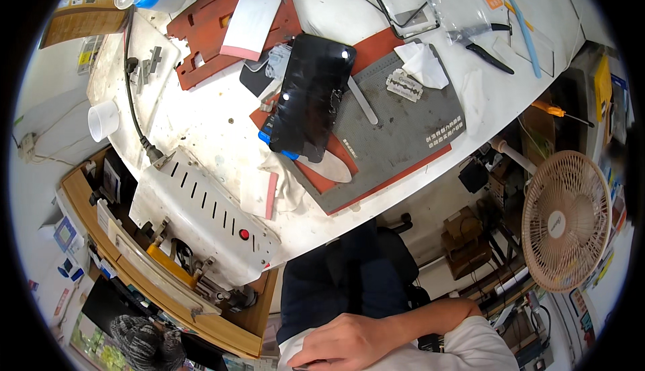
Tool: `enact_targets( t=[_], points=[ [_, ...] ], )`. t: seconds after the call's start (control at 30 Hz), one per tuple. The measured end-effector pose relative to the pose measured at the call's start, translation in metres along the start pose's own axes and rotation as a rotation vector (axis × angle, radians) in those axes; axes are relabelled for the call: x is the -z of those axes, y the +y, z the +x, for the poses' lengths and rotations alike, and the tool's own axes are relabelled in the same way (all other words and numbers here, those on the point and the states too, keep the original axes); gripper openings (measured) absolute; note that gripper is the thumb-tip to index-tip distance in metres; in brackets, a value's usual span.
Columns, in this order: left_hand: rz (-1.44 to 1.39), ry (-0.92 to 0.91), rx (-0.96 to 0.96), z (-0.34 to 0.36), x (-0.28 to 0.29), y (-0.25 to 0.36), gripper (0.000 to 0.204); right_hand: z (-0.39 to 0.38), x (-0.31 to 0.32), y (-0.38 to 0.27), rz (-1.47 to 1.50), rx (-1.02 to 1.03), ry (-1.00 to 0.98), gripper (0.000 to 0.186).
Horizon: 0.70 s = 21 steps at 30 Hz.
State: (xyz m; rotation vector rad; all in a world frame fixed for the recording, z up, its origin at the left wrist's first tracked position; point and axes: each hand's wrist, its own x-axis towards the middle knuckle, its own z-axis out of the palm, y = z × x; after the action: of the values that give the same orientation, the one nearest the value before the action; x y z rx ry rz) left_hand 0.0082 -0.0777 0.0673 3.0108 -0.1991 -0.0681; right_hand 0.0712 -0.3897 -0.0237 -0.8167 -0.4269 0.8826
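My right hand is low in front of my body, its forearm reaching in from the right across my white shirt. The fingers are curled, and a small dark thing shows under them at the lower edge, too cut off to name. My left hand is out of view. On the white table ahead lies a dark, glossy tablet with a scuffed edge, apart from my hand. It partly covers a grey work mat. A metal strip tool, a razor blade and a crumpled white tissue lie on that mat.
A vented metal machine with a red button stands at the left edge. A white pad rests on a red mat. Black-handled pliers lie far right. Off the table's right side stands a fan.
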Motion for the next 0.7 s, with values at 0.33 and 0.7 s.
enact_targets(
  t=[0.33, 0.7],
  points=[
    [0.002, -0.058, -0.039, 0.021, 0.002, 0.010, 0.037, 0.022, 0.004, -0.007, 0.001, 0.061, -0.024, 0.025],
    [0.020, -0.100, -0.102, 0.047, 0.002, 0.020, 0.037, 0.027, 0.018, -0.017, -0.045, 0.087, 0.024, 0.021]
  ],
)
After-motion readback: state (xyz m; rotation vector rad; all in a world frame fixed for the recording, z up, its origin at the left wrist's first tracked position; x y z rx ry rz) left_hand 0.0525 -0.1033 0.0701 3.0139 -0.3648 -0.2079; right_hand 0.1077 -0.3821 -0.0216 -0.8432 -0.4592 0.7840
